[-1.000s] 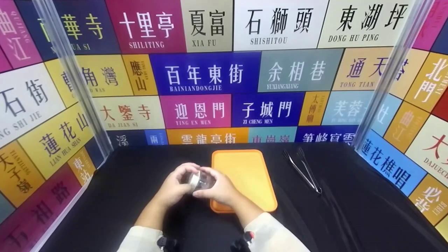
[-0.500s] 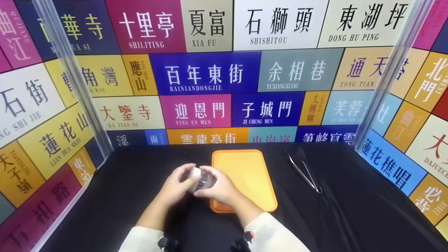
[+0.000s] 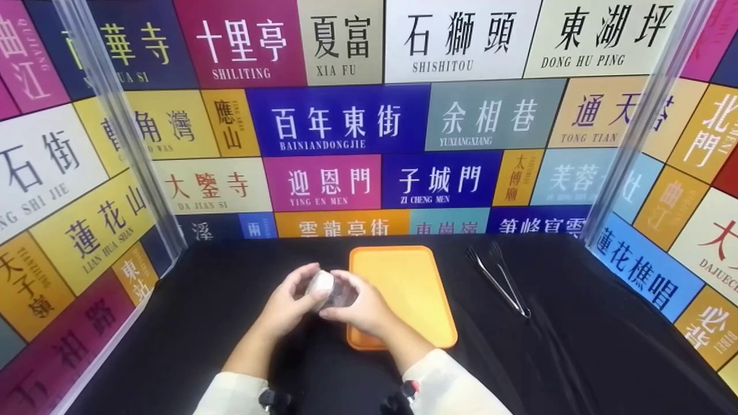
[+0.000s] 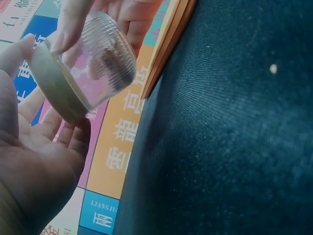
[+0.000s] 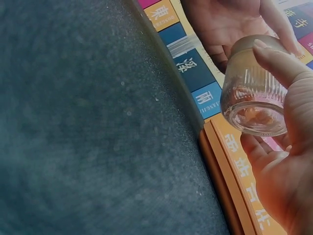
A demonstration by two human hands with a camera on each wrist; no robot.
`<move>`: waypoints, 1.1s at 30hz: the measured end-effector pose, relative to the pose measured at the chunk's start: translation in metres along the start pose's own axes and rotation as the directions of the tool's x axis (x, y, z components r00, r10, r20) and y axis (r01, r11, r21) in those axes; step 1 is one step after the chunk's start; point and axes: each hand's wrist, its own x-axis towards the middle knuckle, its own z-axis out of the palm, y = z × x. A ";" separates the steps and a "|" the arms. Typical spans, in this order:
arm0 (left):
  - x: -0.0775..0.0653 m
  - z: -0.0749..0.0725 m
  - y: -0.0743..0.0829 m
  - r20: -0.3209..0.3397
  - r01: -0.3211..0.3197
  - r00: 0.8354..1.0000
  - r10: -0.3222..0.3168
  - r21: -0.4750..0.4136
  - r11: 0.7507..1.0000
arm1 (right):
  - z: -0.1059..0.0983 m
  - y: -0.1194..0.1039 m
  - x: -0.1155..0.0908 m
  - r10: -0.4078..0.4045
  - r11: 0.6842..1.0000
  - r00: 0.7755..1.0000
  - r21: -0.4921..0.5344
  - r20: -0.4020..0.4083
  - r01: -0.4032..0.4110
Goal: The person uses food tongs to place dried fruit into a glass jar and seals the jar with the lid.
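Against the frame half a second back, I see the small ribbed clear glass jar with a pale lid (image 3: 324,289) tipped a little further, its lid end turned more toward the head camera; the hands have hardly shifted, and the tray and tongs lie where they were.

My left hand (image 3: 286,308) cups the lid end, palm open toward the jar, its fingers (image 4: 73,139) curled loosely under the lid's rim and the thumb lying along the top edge. My right hand (image 3: 362,311) grips the glass body: the thumb (image 5: 279,61) presses across the ribbed wall and the other fingers curl beneath the base, so these fingers are clamped on the jar. Both forearms come in from below in pale sleeves.

The jar is held on its side above the black cloth-covered bench (image 3: 242,271), just beside the left edge of the flat orange rectangular tray (image 3: 403,288). Its wall is ribbed, and the base shows something small and brownish inside, too blurred to name. The metal tongs (image 3: 500,282) lie well apart to the right of the tray.
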 end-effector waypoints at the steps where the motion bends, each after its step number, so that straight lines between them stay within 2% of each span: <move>1: 0.000 0.000 -0.001 0.018 0.005 1.000 -0.004 -0.040 0.999 | 0.000 0.000 0.000 0.006 1.000 1.000 0.005 -0.003 -0.006; 3: 0.000 -0.002 -0.003 0.065 0.032 0.998 -0.024 -0.129 0.991 | -0.001 0.000 0.000 0.018 0.999 1.000 0.027 -0.008 -0.018; 6: -0.001 -0.005 -0.007 0.144 0.092 0.988 -0.058 -0.243 0.966 | -0.001 0.000 -0.001 0.030 0.997 0.999 0.071 -0.012 -0.029; 9: -0.002 -0.008 -0.010 0.197 0.143 0.977 -0.084 -0.303 0.942 | 0.000 0.001 -0.001 0.027 0.990 0.999 0.136 -0.016 -0.025; 12: -0.002 -0.009 -0.013 0.219 0.175 0.970 -0.104 -0.334 0.926 | 0.002 0.003 0.000 0.010 0.978 1.000 0.207 -0.006 -0.008; 16: -0.002 -0.007 -0.015 0.192 0.162 0.976 -0.104 -0.317 0.935 | 0.003 0.004 0.001 -0.018 0.963 1.000 0.269 0.026 0.010; 20: -0.001 -0.004 -0.017 0.126 0.123 0.988 -0.090 -0.288 0.950 | 0.003 0.006 0.002 -0.033 0.968 0.999 0.249 0.027 0.025; 23: -0.001 -0.004 -0.017 0.075 0.103 0.993 -0.086 -0.258 0.961 | 0.002 0.006 0.002 -0.020 0.979 1.000 0.202 0.009 0.018; 27: -0.001 -0.004 -0.018 0.026 0.090 0.996 -0.087 -0.174 0.981 | 0.000 0.005 0.002 -0.006 0.991 1.000 0.134 -0.020 0.009; 33: 0.000 -0.002 -0.020 0.008 0.088 0.996 -0.088 -0.069 0.994 | 0.002 0.009 0.004 -0.009 0.996 0.999 0.088 -0.036 0.012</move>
